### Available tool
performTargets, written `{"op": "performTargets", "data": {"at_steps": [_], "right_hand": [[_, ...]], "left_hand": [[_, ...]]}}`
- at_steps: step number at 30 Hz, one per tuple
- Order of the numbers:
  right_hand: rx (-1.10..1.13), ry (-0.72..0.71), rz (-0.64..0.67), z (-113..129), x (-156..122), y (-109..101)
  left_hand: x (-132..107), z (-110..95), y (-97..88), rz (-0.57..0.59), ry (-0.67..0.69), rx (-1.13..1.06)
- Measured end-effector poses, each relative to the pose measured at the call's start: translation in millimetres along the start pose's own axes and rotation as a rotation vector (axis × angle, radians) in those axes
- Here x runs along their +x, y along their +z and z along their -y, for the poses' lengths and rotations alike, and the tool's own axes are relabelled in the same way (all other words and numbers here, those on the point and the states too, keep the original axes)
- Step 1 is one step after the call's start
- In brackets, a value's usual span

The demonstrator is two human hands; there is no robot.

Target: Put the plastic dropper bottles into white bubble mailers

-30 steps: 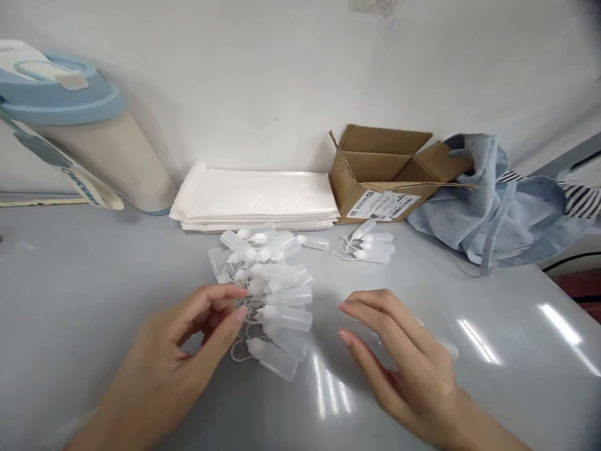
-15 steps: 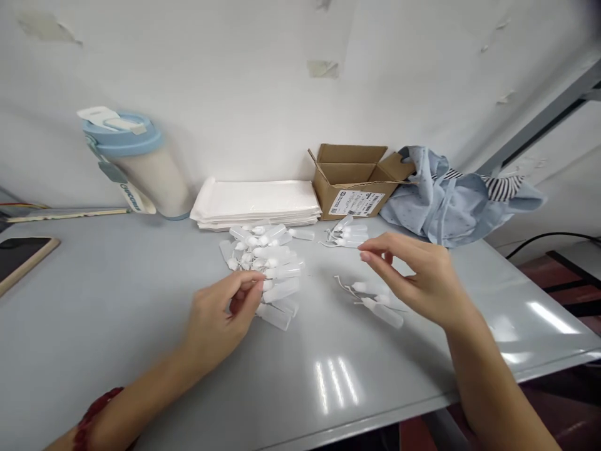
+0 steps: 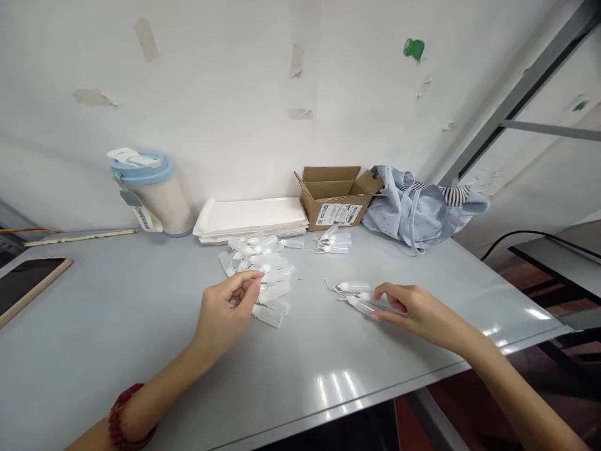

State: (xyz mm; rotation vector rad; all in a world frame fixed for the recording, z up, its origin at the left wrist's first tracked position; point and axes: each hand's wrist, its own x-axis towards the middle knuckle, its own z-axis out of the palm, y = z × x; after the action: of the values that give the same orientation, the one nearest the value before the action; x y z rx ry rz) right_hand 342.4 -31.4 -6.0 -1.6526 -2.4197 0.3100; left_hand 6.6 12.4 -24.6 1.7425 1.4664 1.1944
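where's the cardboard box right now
In the head view, the cardboard box sits against the wall, right of centre, between the white stack and the blue cloth.

Pile of dropper bottles (image 3: 260,266): over ten, exact count unclear. Bottle cluster (image 3: 331,241): about four. Loose bottles (image 3: 355,295): two. One each: cardboard box (image 3: 335,195), tumbler (image 3: 153,197), mailer stack (image 3: 251,216), phone (image 3: 25,285), clothes heap (image 3: 413,210).
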Motion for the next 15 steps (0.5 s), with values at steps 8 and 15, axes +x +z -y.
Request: {"op": "performTargets", "data": {"at_steps": [8, 15], "right_hand": [[-0.020, -0.017, 0.088, 24, 26, 24], [0.005, -0.176, 0.157, 49, 61, 9]], "left_hand": [[-5, -1, 2.9, 0.042, -0.065, -0.010], [-4, -9, 1.4, 0.087, -0.120, -0.060]]}}
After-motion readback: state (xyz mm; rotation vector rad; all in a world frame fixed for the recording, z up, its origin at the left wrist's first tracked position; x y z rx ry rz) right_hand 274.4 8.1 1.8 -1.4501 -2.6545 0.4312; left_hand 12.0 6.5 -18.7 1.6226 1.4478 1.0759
